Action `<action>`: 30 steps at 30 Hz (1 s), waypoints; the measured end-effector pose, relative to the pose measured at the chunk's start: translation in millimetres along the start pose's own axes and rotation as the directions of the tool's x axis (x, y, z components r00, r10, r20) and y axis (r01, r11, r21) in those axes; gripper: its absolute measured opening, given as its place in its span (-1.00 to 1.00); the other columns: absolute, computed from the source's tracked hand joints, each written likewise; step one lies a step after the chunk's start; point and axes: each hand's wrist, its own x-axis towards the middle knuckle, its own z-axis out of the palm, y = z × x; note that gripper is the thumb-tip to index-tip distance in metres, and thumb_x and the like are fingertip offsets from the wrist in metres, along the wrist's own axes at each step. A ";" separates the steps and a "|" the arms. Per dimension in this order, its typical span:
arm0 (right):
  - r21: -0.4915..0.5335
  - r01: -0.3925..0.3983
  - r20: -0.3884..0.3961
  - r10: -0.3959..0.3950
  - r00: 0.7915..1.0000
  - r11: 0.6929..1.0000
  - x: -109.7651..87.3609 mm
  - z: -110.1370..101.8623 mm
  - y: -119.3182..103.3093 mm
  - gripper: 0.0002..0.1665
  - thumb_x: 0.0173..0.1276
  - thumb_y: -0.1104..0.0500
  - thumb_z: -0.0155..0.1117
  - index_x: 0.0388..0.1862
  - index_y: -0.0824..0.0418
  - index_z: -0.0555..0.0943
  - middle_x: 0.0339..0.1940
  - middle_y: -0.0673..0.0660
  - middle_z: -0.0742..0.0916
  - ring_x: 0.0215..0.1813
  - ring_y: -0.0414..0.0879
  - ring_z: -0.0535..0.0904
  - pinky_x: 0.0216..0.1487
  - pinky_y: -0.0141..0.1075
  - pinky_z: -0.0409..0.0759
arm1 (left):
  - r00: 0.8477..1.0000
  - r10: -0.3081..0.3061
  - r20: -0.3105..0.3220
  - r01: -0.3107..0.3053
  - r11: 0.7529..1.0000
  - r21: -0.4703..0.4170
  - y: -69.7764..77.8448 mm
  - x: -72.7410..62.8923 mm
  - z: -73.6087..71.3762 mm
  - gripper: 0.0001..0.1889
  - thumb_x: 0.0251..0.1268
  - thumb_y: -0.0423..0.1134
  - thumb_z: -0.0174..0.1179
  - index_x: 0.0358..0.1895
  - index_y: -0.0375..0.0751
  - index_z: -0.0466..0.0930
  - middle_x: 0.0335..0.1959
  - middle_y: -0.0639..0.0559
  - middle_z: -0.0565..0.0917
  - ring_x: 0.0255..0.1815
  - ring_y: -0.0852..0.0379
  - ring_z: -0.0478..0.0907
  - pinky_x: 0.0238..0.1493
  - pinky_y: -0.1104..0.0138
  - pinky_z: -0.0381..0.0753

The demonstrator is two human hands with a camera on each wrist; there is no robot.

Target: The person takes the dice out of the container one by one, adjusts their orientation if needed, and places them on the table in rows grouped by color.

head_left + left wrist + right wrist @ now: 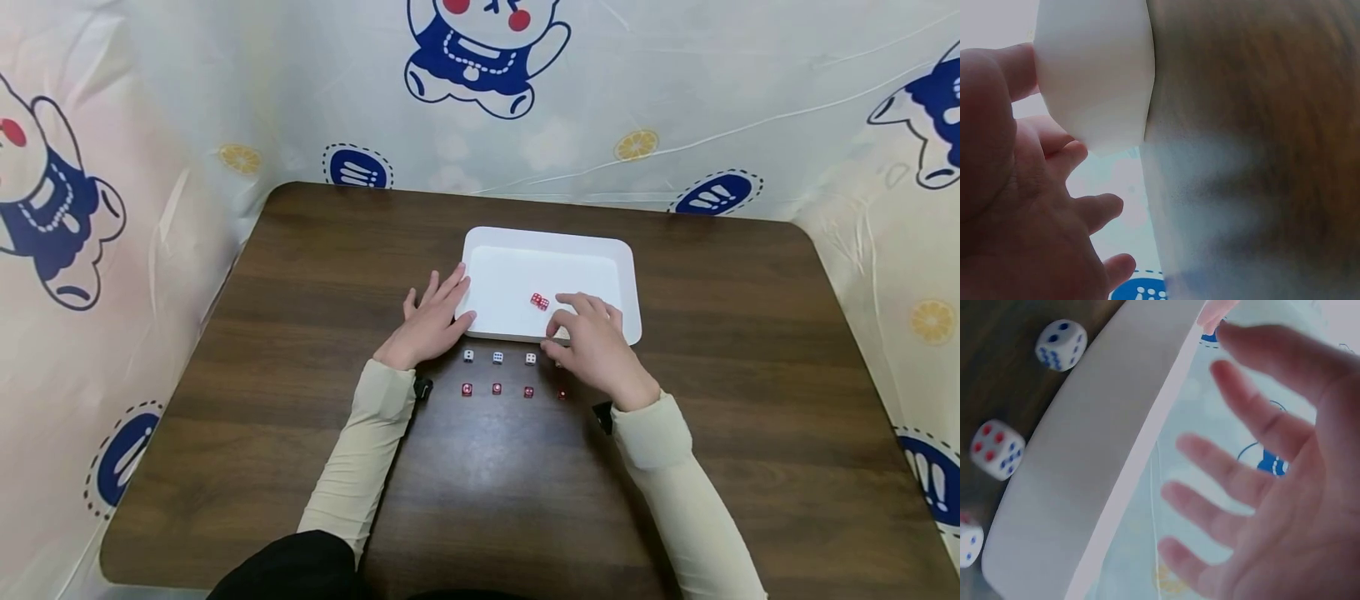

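Observation:
A white rectangular tray (551, 240) lies on the table, with two red dice (539, 302) side by side inside it. My left hand (429, 327) touches the tray's left end, fingers spread and thumb at the front left corner. Over the front right edge is my right hand (598, 346), thumb and index finger bent towards each other but apart. Nothing shows between them in the right wrist view. In front of the tray run a row of white dice (497, 357) and, nearer me, a row of red dice (497, 388). The right hand partly hides the rightmost white die.
The dark wooden table (337, 267) has rounded corners. A pale patterned curtain (300, 100) surrounds its back and sides. In the right wrist view, white dice (1061, 345) with blue or red dots sit close along the tray's outer wall.

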 end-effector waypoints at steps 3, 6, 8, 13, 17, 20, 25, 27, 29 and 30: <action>0.017 -0.051 -0.034 0.052 0.998 0.999 8.3 -0.3 -2.8 -0.85 0.26 0.08 0.31 -0.34 0.14 0.64 0.35 0.24 0.49 0.38 0.25 0.26 0.29 0.21 0.11 | 1.000 -0.001 -0.002 0.001 1.000 -0.001 0.1 -0.1 0.2 -0.34 0.51 0.08 -0.17 0.56 -0.04 -0.07 0.60 0.23 -0.27 0.61 -0.14 -0.39 0.42 -0.28 -0.35; 0.032 -0.104 -0.056 0.106 0.993 0.994 16.0 0.3 -4.9 -0.83 0.26 0.08 0.28 -0.31 0.16 0.65 0.35 0.25 0.49 0.37 0.25 0.28 0.25 0.20 0.16 | 1.000 -0.002 -0.003 0.002 1.000 -0.001 -0.2 0.3 0.7 -0.34 0.51 0.07 -0.16 0.56 -0.05 -0.06 0.61 0.23 -0.27 0.61 -0.15 -0.38 0.42 -0.28 -0.35; 0.038 -0.132 -0.069 0.134 0.989 0.991 20.9 1.7 -5.2 -0.82 0.26 0.09 0.27 -0.28 0.17 0.66 0.35 0.26 0.50 0.37 0.25 0.28 0.23 0.20 0.20 | 1.000 -0.002 -0.002 0.002 1.000 0.000 -0.7 0.6 1.0 -0.34 0.51 0.07 -0.16 0.56 -0.05 -0.06 0.61 0.22 -0.27 0.61 -0.14 -0.38 0.42 -0.28 -0.35; 0.057 -0.176 -0.094 0.181 0.979 0.983 32.2 6.5 -3.2 -0.79 0.26 0.08 0.25 -0.24 0.19 0.66 0.34 0.27 0.49 0.35 0.27 0.30 0.21 0.21 0.23 | 1.000 -0.003 -0.003 0.003 1.000 0.005 -1.2 0.5 1.1 -0.33 0.50 0.08 -0.16 0.56 -0.04 -0.06 0.61 0.23 -0.27 0.61 -0.14 -0.38 0.42 -0.28 -0.34; 0.058 -0.204 -0.102 0.209 0.973 0.977 39.5 9.6 -1.7 -0.77 0.26 0.07 0.25 -0.23 0.20 0.66 0.34 0.27 0.50 0.34 0.29 0.31 0.21 0.23 0.25 | 1.000 -0.005 -0.001 0.005 1.000 0.002 -1.2 0.2 0.9 -0.33 0.50 0.08 -0.15 0.56 -0.04 -0.06 0.61 0.23 -0.27 0.61 -0.14 -0.39 0.43 -0.27 -0.35; 0.060 -0.224 -0.094 0.229 0.969 0.973 44.5 11.6 -1.6 -0.77 0.26 0.08 0.24 -0.23 0.21 0.65 0.33 0.27 0.50 0.34 0.30 0.31 0.21 0.23 0.25 | 1.000 -0.006 0.001 0.006 1.000 -0.003 -1.3 0.5 0.7 -0.33 0.50 0.08 -0.15 0.56 -0.04 -0.06 0.61 0.23 -0.27 0.61 -0.14 -0.39 0.43 -0.27 -0.35; 0.041 -0.260 -0.063 0.262 0.963 0.965 52.3 15.8 -1.6 -0.75 0.26 0.07 0.23 -0.20 0.21 0.64 0.33 0.26 0.49 0.35 0.29 0.29 0.21 0.21 0.24 | 1.000 -0.004 0.000 0.004 1.000 -0.001 -1.3 1.1 0.7 -0.33 0.50 0.07 -0.14 0.56 -0.04 -0.06 0.61 0.22 -0.27 0.61 -0.14 -0.39 0.42 -0.28 -0.35; 0.025 -0.269 -0.052 0.270 0.961 0.963 55.2 17.7 -0.9 -0.74 0.27 0.07 0.23 -0.18 0.21 0.64 0.33 0.27 0.49 0.35 0.29 0.29 0.20 0.21 0.25 | 1.000 -0.005 0.001 0.005 1.000 0.002 -1.2 1.1 0.7 -0.33 0.50 0.07 -0.14 0.56 -0.04 -0.06 0.61 0.22 -0.27 0.61 -0.14 -0.39 0.42 -0.28 -0.35; 0.015 -0.279 -0.042 0.279 0.959 0.960 58.1 19.4 -0.6 -0.73 0.27 0.07 0.23 -0.16 0.22 0.64 0.33 0.28 0.49 0.35 0.29 0.29 0.20 0.21 0.25 | 1.000 -0.007 0.002 0.007 1.000 0.004 -1.5 0.7 0.5 -0.33 0.50 0.07 -0.14 0.56 -0.04 -0.06 0.61 0.22 -0.27 0.61 -0.14 -0.39 0.43 -0.28 -0.35; 0.011 -0.283 -0.039 0.283 0.958 0.959 59.4 20.1 -0.3 -0.73 0.27 0.07 0.23 -0.15 0.22 0.63 0.33 0.29 0.48 0.35 0.29 0.29 0.20 0.21 0.25 | 1.000 -0.008 0.002 0.008 1.000 0.003 -1.6 0.6 0.4 -0.33 0.50 0.07 -0.14 0.56 -0.04 -0.06 0.61 0.22 -0.27 0.61 -0.14 -0.39 0.43 -0.28 -0.35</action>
